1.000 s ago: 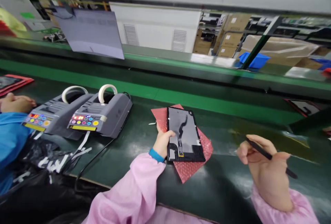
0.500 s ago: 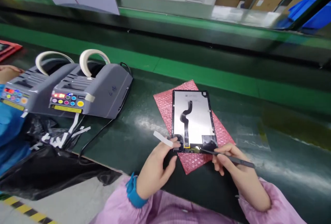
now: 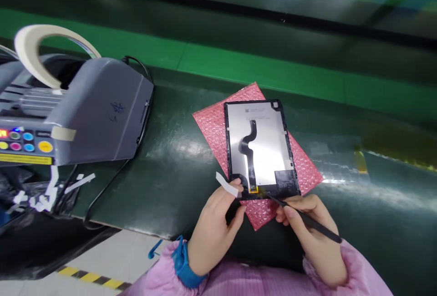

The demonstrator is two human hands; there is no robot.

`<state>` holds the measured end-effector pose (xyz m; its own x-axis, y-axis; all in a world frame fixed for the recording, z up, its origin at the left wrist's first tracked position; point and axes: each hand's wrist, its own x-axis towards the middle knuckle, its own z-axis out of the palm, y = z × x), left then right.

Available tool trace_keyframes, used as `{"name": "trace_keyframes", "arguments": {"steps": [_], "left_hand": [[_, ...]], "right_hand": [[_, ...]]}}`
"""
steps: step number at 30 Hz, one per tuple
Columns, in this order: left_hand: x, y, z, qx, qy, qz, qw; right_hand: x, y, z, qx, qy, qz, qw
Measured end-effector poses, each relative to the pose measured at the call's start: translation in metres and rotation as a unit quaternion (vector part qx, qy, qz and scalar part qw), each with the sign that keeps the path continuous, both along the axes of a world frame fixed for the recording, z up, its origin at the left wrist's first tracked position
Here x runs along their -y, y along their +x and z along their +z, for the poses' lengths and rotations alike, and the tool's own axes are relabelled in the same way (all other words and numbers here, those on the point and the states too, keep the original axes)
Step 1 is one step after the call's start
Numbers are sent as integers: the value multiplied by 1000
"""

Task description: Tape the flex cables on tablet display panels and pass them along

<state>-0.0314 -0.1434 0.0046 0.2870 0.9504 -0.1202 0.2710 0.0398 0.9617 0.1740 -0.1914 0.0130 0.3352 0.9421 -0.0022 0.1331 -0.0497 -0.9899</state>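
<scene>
A tablet screen panel [image 3: 235,118] lies back side up on a pink bubble-wrap bag [image 3: 210,127], with a black flex cable [image 3: 251,161] down its silver back. My left hand [image 3: 216,227] rests its fingertips on the panel's lower left corner, thumb held apart. A white strip of tape [image 3: 226,185] lies along its index finger, apparently stuck there. In my right hand [image 3: 312,227] are dark tweezers [image 3: 319,227], pointing at the panel's lower edge. Their tips are by a small yellowish film [image 3: 262,192], beside the yellow-framed cable end [image 3: 253,190]; whether they grip it I cannot tell.
At the left stands a grey tape dispenser [image 3: 102,109] with a white tape roll [image 3: 29,50]; its black cord [image 3: 105,189] runs over the table. White tape scraps [image 3: 43,202] lie on black plastic [image 3: 30,252] below it. Yellowish film [image 3: 403,148] covers part of the table at right.
My view has tilted down and come closer, so the dispenser sits farther left. Both hands stay at the panel's lower edge; the tweezers now slope more steeply, and the yellowish film looks less shiny.
</scene>
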Motion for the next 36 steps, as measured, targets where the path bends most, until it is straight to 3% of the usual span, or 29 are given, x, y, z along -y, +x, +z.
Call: {"name": "trace_keyframes", "arguments": {"steps": [4, 14, 36], "left_hand": [[-1, -1, 1, 6, 3, 6, 1000], [-2, -1, 1, -33, 94, -21, 995], [-2, -2, 2, -56, 125, -40, 990]], "right_hand": [[-2, -6, 4, -7, -4, 2, 1000], [0, -7, 4, 0, -11, 34, 999], [6, -2, -6, 84, -49, 47, 994]]}}
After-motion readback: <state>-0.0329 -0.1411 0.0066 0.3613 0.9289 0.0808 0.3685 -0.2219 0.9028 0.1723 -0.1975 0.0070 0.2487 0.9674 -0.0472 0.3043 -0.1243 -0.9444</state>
